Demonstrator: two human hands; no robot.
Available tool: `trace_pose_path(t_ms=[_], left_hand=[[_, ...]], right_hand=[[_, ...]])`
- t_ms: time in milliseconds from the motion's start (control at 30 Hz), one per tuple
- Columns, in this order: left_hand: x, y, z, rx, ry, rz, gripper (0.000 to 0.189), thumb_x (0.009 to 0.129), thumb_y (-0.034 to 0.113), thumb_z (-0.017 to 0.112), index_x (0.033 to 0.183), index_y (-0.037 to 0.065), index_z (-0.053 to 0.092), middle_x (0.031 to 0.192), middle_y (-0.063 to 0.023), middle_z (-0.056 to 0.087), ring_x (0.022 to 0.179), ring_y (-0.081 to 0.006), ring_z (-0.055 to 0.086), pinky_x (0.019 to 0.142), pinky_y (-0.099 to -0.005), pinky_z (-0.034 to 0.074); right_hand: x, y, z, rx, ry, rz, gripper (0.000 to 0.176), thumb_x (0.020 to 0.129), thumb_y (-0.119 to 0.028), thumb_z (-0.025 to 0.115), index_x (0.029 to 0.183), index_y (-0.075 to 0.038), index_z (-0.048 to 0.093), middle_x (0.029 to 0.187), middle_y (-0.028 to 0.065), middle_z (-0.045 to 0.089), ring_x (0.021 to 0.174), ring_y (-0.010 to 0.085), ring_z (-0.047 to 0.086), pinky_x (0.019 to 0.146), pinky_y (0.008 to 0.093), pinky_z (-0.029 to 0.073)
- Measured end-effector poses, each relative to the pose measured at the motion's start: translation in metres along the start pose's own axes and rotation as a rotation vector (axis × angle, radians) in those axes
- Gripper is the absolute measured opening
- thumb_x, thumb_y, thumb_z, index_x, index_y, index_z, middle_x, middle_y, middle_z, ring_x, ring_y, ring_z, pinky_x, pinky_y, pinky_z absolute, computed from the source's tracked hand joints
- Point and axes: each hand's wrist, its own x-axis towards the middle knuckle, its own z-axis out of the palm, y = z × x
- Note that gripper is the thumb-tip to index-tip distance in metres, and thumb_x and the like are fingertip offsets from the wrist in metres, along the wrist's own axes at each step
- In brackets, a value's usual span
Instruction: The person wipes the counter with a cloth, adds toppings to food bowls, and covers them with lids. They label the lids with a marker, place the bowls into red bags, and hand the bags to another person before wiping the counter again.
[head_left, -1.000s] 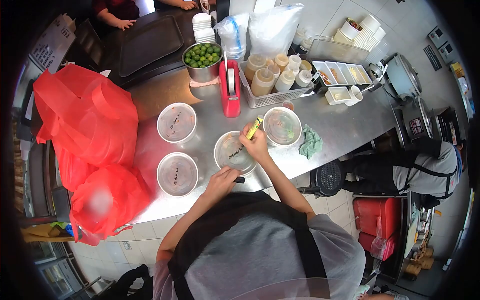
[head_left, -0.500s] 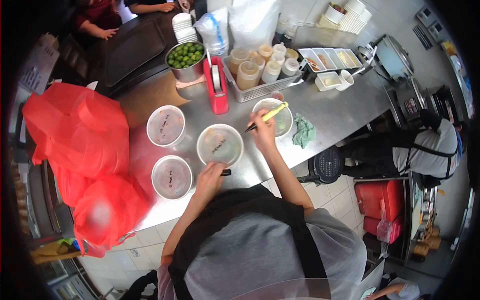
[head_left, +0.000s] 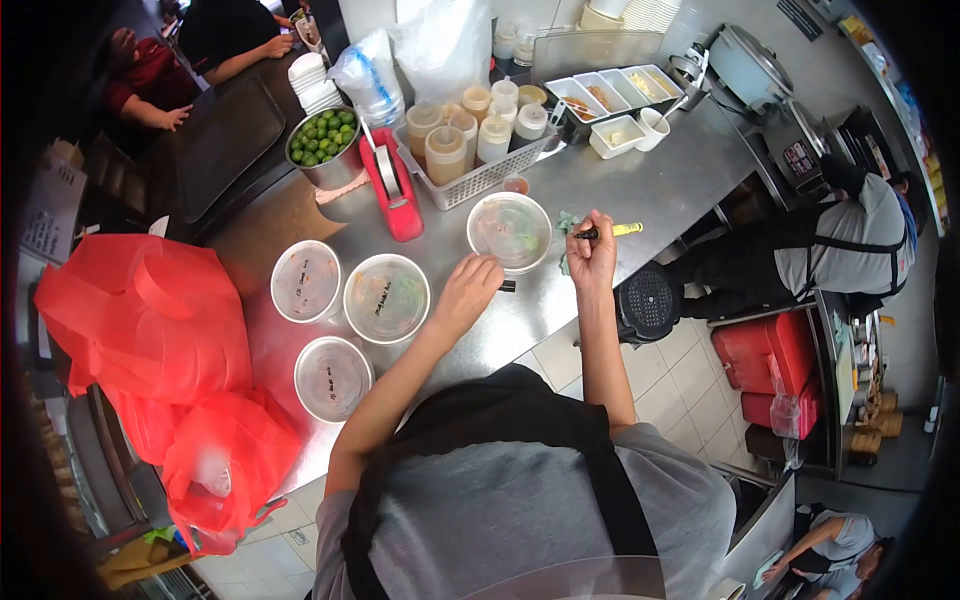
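Observation:
My right hand (head_left: 594, 252) grips a yellow marker (head_left: 627, 229), its dark tip pointing left, above the counter near a green cloth (head_left: 567, 222) that it partly hides. My left hand (head_left: 468, 292) is closed around a small black marker cap (head_left: 508, 286), at the lower left rim of a round lidded tub (head_left: 505, 225). No writing shows on that tub's clear lid. Left of my left hand stands another lidded tub (head_left: 385, 310) with black handwriting on top. Two more tubs with written lids, one upper (head_left: 305, 298) and one lower (head_left: 333, 395), stand farther left.
Red bags (head_left: 160, 310) fill the counter's left end. Behind the tubs are a red tape dispenser (head_left: 403, 215), a pot of limes (head_left: 330, 172), a basket (head_left: 475, 185) of sauce bottles and a tray of condiments (head_left: 620, 95). A co-worker (head_left: 850, 240) stands at right.
My left hand has gone from the middle written tub to the unwritten one on the right. My right hand, holding the marker, has moved right off that lid. The middle tub now sits nearer the left ones.

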Motion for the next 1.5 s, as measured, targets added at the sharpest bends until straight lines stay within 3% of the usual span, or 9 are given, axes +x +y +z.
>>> trace_pose_path(t_ms=[200,300,433,533,833,1233,1500], left_hand=[[-0.013,0.029,-0.004,-0.109,-0.051,-0.042,0.009,0.07,0.007,0.052,0.079,0.006,0.048,0.079,-0.0062,0.055,0.078,-0.0203,0.053,0.068,-0.0312,0.045],[-0.023,0.044,-0.008,-0.157,-0.076,-0.048,0.009,0.07,0.007,0.052,0.079,0.006,0.048,0.079,-0.006,0.056,0.078,-0.0203,0.054,0.068,-0.0311,0.046],[-0.029,0.055,-0.006,-0.173,-0.092,-0.027,0.009,0.07,0.008,0.053,0.078,0.006,0.048,0.08,-0.0059,0.057,0.078,-0.0189,0.054,0.068,-0.0309,0.046],[-0.029,0.058,-0.005,-0.218,-0.093,-0.049,0.009,0.07,0.008,0.053,0.077,0.007,0.048,0.077,-0.0055,0.055,0.076,-0.0185,0.053,0.066,-0.0308,0.046],[-0.026,0.058,-0.008,-0.201,-0.105,-0.052,0.008,0.07,0.006,0.053,0.074,0.006,0.047,0.07,-0.0048,0.052,0.072,-0.0191,0.052,0.056,-0.0311,0.047],[-0.026,0.058,-0.009,-0.221,-0.108,-0.057,0.008,0.069,0.005,0.053,0.075,0.005,0.048,0.069,-0.0056,0.05,0.071,-0.0196,0.051,0.058,-0.031,0.046],[-0.026,0.057,-0.008,-0.204,-0.102,-0.047,0.008,0.069,0.007,0.053,0.073,0.008,0.046,0.068,-0.0042,0.048,0.069,-0.0179,0.051,0.056,-0.0297,0.046]], right_hand=[[-0.01,0.026,0.0,-0.425,-0.09,-0.098,0.016,0.083,-0.004,0.058,0.074,-0.012,0.047,0.06,0.0036,0.055,0.039,0.0043,0.037,0.034,0.018,0.024],[-0.018,0.045,0.001,-0.76,-0.177,-0.078,0.018,0.081,-0.006,0.061,0.075,-0.012,0.045,0.061,0.0005,0.056,0.042,0.0031,0.041,0.035,0.0177,0.028],[-0.028,0.063,0.004,-0.836,-0.345,0.023,0.02,0.078,-0.005,0.064,0.074,-0.009,0.045,0.058,-0.0033,0.049,0.044,0.0023,0.04,0.038,0.0188,0.03],[-0.028,0.072,-0.006,-0.96,-0.399,-0.016,0.021,0.076,-0.005,0.065,0.071,-0.007,0.044,0.057,-0.005,0.045,0.048,0.0021,0.039,0.042,0.0205,0.031],[-0.034,0.073,-0.009,-1.116,-0.473,-0.069,0.019,0.074,-0.005,0.063,0.067,-0.006,0.045,0.055,-0.0037,0.046,0.051,0.0027,0.043,0.045,0.0212,0.034],[-0.03,0.074,-0.011,-1.038,-0.42,-0.006,0.019,0.074,-0.005,0.062,0.066,-0.005,0.045,0.054,-0.0035,0.045,0.05,0.0026,0.042,0.044,0.0216,0.034],[-0.032,0.07,-0.007,-1.137,-0.411,-0.085,0.02,0.075,-0.003,0.061,0.067,-0.005,0.043,0.056,-0.004,0.044,0.052,0.0033,0.041,0.047,0.021,0.034]])
